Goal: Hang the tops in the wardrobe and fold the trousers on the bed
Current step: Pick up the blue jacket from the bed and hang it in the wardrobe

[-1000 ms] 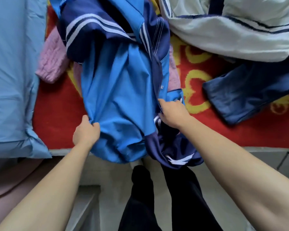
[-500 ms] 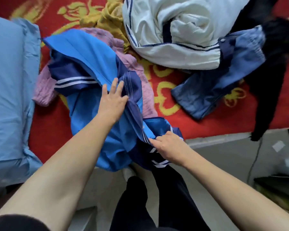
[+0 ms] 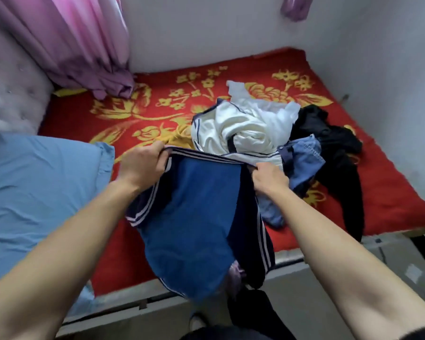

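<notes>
Two-tone blue striped garment, stretched between left hand, right hand

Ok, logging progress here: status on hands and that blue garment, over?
Left hand, right hand both grip blue striped garment by top edge, held up over bed. Mixed clothes pile behind; nothing blocking.

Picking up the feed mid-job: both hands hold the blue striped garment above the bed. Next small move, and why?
Probably lift it higher and shake it out. The left hand and right hand grip the striped top edge of the blue garment, but its lower part hangs bunched past the edge of the bed, so top or trousers is hard to tell.
</notes>
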`<action>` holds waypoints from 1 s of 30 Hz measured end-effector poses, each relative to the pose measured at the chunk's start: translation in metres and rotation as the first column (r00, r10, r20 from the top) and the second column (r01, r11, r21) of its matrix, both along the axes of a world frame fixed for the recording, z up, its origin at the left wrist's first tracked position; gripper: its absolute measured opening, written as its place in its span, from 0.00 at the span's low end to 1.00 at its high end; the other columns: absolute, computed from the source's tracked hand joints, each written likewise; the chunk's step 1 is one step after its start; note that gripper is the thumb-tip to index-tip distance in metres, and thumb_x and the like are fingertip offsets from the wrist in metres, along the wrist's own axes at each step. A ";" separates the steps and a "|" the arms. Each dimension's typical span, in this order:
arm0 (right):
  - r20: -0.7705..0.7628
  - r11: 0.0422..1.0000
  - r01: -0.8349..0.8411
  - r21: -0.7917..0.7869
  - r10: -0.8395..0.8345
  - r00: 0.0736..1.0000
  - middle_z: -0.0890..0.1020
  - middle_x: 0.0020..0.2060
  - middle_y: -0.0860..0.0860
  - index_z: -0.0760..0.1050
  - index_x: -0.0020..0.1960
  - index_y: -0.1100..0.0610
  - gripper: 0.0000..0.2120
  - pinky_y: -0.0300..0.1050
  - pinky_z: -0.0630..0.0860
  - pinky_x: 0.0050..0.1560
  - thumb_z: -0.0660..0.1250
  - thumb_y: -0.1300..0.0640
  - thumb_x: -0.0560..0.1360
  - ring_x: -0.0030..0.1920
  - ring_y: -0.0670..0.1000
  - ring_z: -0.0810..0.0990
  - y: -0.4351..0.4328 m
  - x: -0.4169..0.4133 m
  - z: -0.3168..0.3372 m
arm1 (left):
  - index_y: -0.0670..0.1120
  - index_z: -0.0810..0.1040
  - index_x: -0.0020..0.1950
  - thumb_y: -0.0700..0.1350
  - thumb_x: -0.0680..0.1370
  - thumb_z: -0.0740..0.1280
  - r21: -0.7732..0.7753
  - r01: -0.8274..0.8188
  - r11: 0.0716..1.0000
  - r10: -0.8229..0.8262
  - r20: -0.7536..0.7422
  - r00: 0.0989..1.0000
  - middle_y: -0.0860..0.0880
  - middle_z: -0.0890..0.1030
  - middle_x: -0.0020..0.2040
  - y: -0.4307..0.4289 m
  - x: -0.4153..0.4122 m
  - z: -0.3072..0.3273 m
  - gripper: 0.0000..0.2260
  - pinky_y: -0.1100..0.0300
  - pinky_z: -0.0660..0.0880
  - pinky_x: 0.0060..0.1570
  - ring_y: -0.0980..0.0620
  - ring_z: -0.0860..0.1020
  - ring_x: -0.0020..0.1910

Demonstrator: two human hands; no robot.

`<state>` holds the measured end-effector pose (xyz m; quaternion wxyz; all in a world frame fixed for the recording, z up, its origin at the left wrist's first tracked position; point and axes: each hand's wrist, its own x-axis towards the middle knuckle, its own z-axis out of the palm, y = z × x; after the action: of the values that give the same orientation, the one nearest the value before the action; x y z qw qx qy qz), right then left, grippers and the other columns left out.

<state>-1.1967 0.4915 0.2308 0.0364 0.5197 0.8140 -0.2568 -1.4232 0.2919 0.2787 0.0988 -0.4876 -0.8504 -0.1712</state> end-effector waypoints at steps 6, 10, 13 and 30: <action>-0.825 0.989 0.014 -0.149 -0.132 0.549 0.86 0.45 0.55 0.81 0.52 0.46 0.12 0.56 0.84 0.46 0.59 0.53 0.80 0.44 0.56 0.85 -0.011 -0.065 0.135 | 0.45 0.77 0.45 0.56 0.81 0.62 0.536 -0.098 0.839 0.152 -0.056 0.987 0.40 0.79 0.32 -0.018 -0.011 0.155 0.16 0.50 0.72 0.34 0.36 0.78 0.35; -0.980 0.986 0.116 0.119 0.098 0.172 0.83 0.54 0.47 0.78 0.63 0.54 0.21 0.37 0.74 0.59 0.56 0.65 0.75 0.54 0.44 0.80 -0.035 -0.072 0.220 | 0.41 0.78 0.44 0.53 0.81 0.63 0.715 -0.121 0.688 0.247 -0.074 0.966 0.43 0.77 0.31 -0.049 0.011 0.197 0.16 0.58 0.64 0.35 0.45 0.73 0.31; -0.986 0.984 0.070 0.164 0.160 0.051 0.81 0.51 0.42 0.74 0.63 0.51 0.23 0.25 0.67 0.55 0.55 0.70 0.75 0.50 0.32 0.76 -0.045 -0.073 0.230 | 0.42 0.77 0.44 0.55 0.82 0.61 0.703 -0.197 0.684 0.289 -0.013 0.957 0.45 0.75 0.30 -0.068 0.037 0.177 0.17 0.54 0.67 0.33 0.46 0.72 0.30; -0.256 0.231 -0.163 -0.959 -0.464 0.848 0.70 0.28 0.50 0.74 0.43 0.55 0.10 0.39 0.70 0.33 0.60 0.53 0.81 0.28 0.47 0.70 -0.107 -0.035 -0.017 | 0.49 0.68 0.30 0.52 0.81 0.65 -0.313 -0.599 0.737 0.623 0.658 0.423 0.53 0.70 0.27 -0.171 0.293 -0.074 0.20 0.55 0.64 0.34 0.56 0.67 0.29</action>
<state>-1.2314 0.3843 0.2134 0.1099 0.3799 0.4032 -0.8252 -1.1299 0.1208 0.2042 -0.1994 -0.0365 -0.9356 -0.2890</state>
